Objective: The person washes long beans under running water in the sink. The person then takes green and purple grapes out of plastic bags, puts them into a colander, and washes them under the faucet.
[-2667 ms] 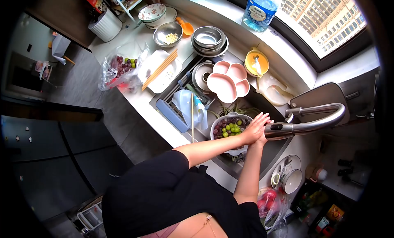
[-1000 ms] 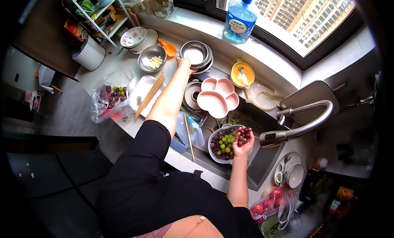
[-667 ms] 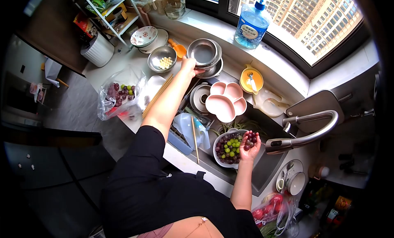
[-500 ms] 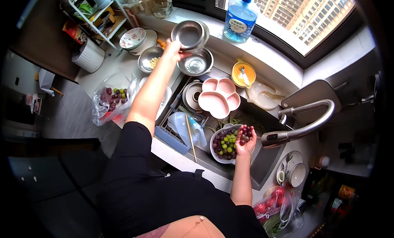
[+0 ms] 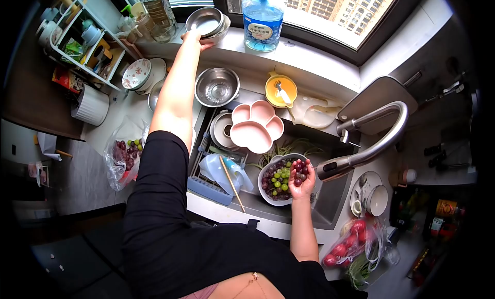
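My left hand (image 5: pixel 195 39) reaches to the windowsill, its fingers closed on the rim of a small stack of metal bowls (image 5: pixel 205 22). Whether the stack rests on the sill or is just above it, I cannot tell. Palm up over the sink, my right hand (image 5: pixel 302 187) cups several dark red grapes (image 5: pixel 299 173). Beneath and beside it, a white colander-like bowl (image 5: pixel 262 191) holds red and green grapes (image 5: pixel 279 178). A larger metal bowl (image 5: pixel 217 86) sits behind the sink, close to a pink divided plate (image 5: pixel 252 133).
A blue soap bottle (image 5: pixel 263 25) stands on the sill. The faucet (image 5: pixel 379 152) arches over the sink's right side. A yellow bowl (image 5: pixel 281 88), a chopstick-like stick (image 5: pixel 231 180), a bag of grapes (image 5: pixel 124 154) and a bag of red produce (image 5: pixel 352 242) lie around.
My left hand has carried the stacked bowls away from above the larger metal bowl, left and back to the windowsill. My right hand still holds grapes over the sink. The view has shifted.
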